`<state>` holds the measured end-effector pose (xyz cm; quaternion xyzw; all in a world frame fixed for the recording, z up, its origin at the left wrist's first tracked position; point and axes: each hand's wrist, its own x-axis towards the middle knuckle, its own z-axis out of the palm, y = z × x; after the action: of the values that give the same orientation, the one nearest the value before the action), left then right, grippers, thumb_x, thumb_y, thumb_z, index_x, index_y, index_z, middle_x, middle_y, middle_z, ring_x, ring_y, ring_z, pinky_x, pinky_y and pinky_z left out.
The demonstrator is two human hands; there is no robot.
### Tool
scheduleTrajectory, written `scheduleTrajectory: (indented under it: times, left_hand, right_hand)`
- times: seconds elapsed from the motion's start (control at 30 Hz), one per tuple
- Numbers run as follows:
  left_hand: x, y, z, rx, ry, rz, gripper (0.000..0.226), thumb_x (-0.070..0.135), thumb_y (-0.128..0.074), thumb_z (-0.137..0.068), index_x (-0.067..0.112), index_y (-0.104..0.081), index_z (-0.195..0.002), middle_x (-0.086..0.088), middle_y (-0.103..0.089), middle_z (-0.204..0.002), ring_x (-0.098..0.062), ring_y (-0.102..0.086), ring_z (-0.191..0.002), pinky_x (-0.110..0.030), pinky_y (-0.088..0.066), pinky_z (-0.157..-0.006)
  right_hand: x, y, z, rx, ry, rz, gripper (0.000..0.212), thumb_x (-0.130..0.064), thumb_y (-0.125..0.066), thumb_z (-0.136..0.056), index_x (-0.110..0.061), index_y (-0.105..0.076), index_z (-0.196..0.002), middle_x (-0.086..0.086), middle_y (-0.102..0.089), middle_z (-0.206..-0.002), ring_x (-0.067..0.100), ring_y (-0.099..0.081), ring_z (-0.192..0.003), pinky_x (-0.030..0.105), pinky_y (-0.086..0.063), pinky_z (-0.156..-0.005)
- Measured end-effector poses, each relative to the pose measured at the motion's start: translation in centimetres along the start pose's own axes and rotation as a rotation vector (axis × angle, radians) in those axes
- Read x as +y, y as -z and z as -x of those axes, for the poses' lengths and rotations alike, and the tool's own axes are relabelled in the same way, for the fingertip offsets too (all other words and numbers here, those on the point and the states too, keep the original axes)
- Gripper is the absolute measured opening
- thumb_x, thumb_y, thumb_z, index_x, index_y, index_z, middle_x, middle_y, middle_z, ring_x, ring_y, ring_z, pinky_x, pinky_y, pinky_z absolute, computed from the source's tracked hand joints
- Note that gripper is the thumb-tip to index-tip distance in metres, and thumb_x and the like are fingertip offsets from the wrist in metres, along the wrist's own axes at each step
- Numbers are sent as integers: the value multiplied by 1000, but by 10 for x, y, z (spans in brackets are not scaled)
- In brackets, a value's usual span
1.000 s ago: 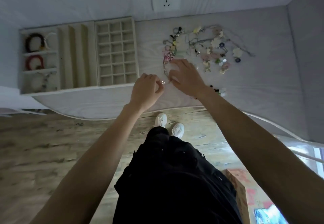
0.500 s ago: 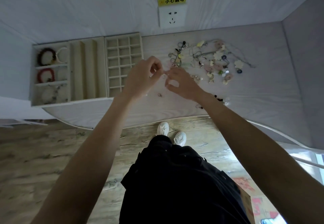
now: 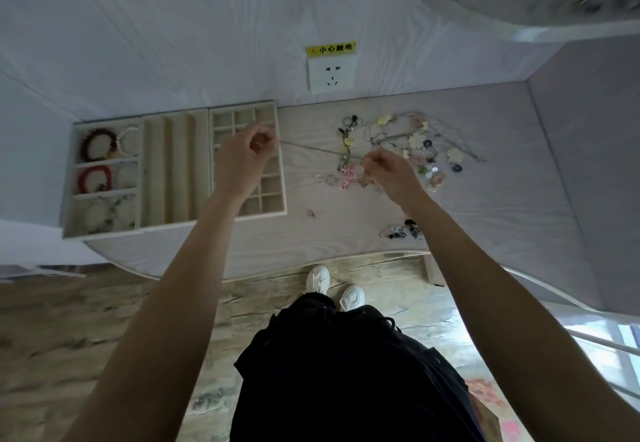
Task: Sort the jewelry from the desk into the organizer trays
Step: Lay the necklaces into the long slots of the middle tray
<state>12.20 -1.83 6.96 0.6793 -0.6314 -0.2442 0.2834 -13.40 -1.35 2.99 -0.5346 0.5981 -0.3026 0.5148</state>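
A thin chain necklace (image 3: 313,148) is stretched taut between my two hands above the desk. My left hand (image 3: 242,161) pinches one end over the small-grid organizer tray (image 3: 281,178). My right hand (image 3: 388,173) pinches the other end beside the jewelry pile (image 3: 408,144) at the back right of the desk. To the left stand a tray with long slots (image 3: 169,171) and a tray (image 3: 74,182) holding dark and red bead bracelets and pale ones. A few rings (image 3: 327,178) lie between tray and pile.
A small pinkish ring (image 3: 310,213) lies near the grid tray's front corner. A dark beaded piece (image 3: 403,230) sits by the desk's front edge. A wall socket (image 3: 331,74) is behind the desk. My feet (image 3: 334,286) stand on the wooden floor below.
My hands rose from the desk and drew apart, pulling the chain out straight; the left hand went left over the grid tray. The small ring stays on the desk.
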Motion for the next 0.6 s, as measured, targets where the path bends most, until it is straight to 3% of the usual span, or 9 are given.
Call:
scheduleTrajectory:
  times: [0.1, 0.2, 0.33, 0.43, 0.6]
  left_hand:
    - [4, -2, 1, -9, -64, -77, 20, 21, -57, -94, 14, -68, -109, 7, -64, -93, -5, -53, -79, 3, -32, -68]
    - [6, -6, 1, 1, -27, -92, 22, 20, -52, -97, 9, -66, -109, 6, -59, -91, -6, -50, -81, 4, -31, -67]
    - [3, -13, 1, 24, 54, -44, 22, 22, -49, -98, 7, -64, -105, 3, -59, -91, -11, -53, -81, -9, -35, -69]
    - [-8, -12, 4, 22, 122, -30, 25, 26, -49, -97, 8, -64, -104, 1, -62, -88, -15, -58, -80, -23, -41, -72]
    - [-34, 6, 35, 25, 234, 54, 18, 33, -64, -89, 17, -72, -94, 4, -68, -80, -13, -65, -78, -33, -53, -78]
  right_hand:
    - [-1, 7, -1, 32, 4, -14, 17, -17, -57, -93, -25, -58, -78, -6, -50, -65, 11, -48, -59, 24, -44, -62]
    - [4, 17, 1, 14, 24, 86, 12, -18, -59, -92, -20, -59, -80, -7, -50, -63, -2, -47, -51, 16, -46, -55]
    - [22, 35, 6, -56, 13, 333, 11, -20, -59, -92, -13, -66, -88, 2, -61, -78, 11, -55, -70, 27, -46, -69]
    - [23, 45, 14, -75, -21, 327, 15, -19, -57, -93, -8, -68, -92, -1, -62, -78, 11, -56, -67, 12, -43, -66]
    - [20, 37, 21, -29, 4, 196, 14, -16, -59, -92, -8, -69, -99, 0, -62, -74, 0, -57, -54, 10, -46, -56]
